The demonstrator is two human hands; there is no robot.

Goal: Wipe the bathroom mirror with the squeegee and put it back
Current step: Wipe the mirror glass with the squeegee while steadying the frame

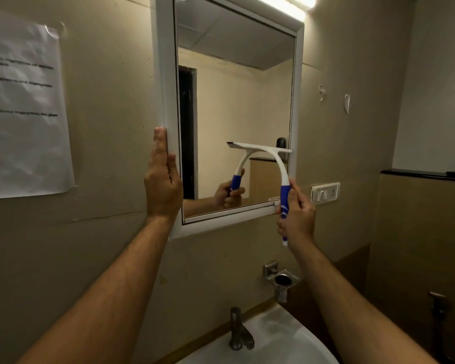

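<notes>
A white-framed mirror hangs on the beige wall ahead. My right hand grips the blue handle of a white squeegee. Its blade lies flat against the glass at the lower right, about level, reaching the right frame. The squeegee's reflection and my hand's reflection show in the glass just left of it. My left hand rests on the mirror's left frame edge, fingers straight and pointing up, thumb on the frame's front.
A white sink with a metal tap sits below. A metal soap holder is fixed under the mirror's right corner. A switch plate is on the right wall, a paper notice on the left.
</notes>
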